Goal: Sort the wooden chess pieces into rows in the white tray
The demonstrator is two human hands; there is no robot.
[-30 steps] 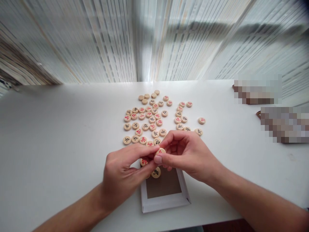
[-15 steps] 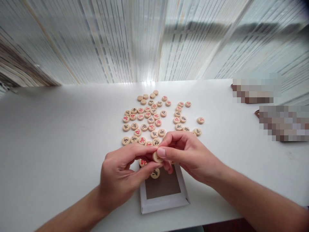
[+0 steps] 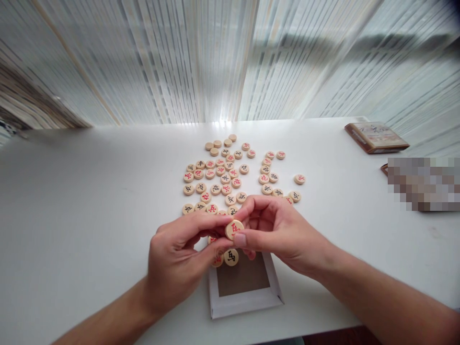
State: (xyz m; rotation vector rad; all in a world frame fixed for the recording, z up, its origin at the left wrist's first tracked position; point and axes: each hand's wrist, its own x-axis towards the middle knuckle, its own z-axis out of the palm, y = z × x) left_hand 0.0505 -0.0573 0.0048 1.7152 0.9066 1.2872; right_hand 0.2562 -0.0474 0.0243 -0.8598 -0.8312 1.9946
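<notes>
A round wooden Chinese chess piece point(image 3: 235, 230) with a red character is held up between both hands. My left hand point(image 3: 183, 251) pinches its left side between thumb and forefinger. From the right, my right hand point(image 3: 276, 227) grips the same piece with thumb and fingers. Just below is a shallow white-rimmed box point(image 3: 246, 304) with a brown bottom. A piece with a black character point(image 3: 231, 257) lies in it, and red-marked pieces point(image 3: 217, 260) beside that are partly hidden by my left hand.
Many loose chess pieces point(image 3: 215, 189) are spread over the white table point(image 3: 108, 215) beyond my hands, a few blank point(image 3: 214, 152). Two flat boxes stand at the right, one brown-edged point(image 3: 381, 136), one blurred out point(image 3: 424, 184). A striped curtain point(image 3: 187, 62) hangs behind the table.
The held piece has turned so its red character now faces me, and my right thumb has shifted down to its lower edge. Both hands stay over the box.
</notes>
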